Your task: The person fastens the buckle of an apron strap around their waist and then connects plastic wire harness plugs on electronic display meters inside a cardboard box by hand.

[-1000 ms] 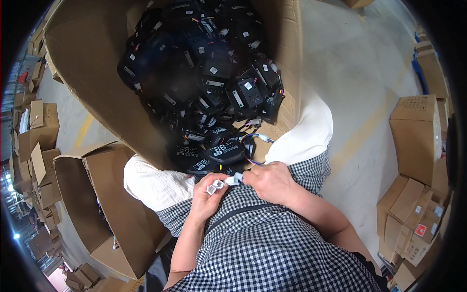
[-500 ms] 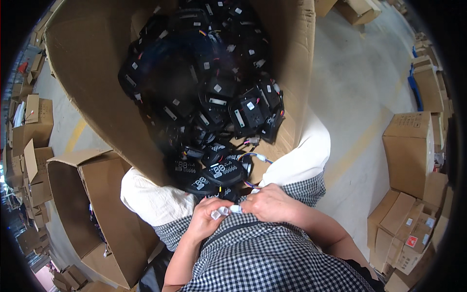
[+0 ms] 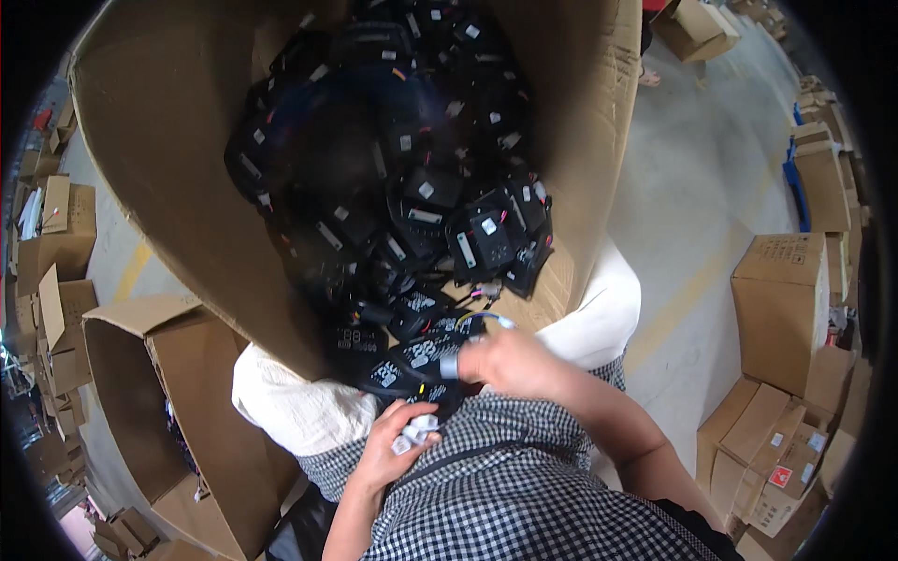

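Near the carton (image 3: pixel 154 140), my left hand (image 3: pixel 382 447) clutches white connectors (image 3: pixel 417 431) a slack grip could spill, while my right hand (image 3: pixel 513 363) pinches a pale plug (image 3: pixel 449 366).

From my end, I see the hands have parted: the right hand (image 3: pixel 510 363) has moved up beside the black displays (image 3: pixel 428 352), away from the left hand (image 3: pixel 385 449) and its white connectors (image 3: pixel 416 432). A pale piece (image 3: pixel 449 366) went with it, probably a connector, though blur muddies it. Another person's foot (image 3: pixel 648 78) has appeared beside the carton (image 3: pixel 599 178).
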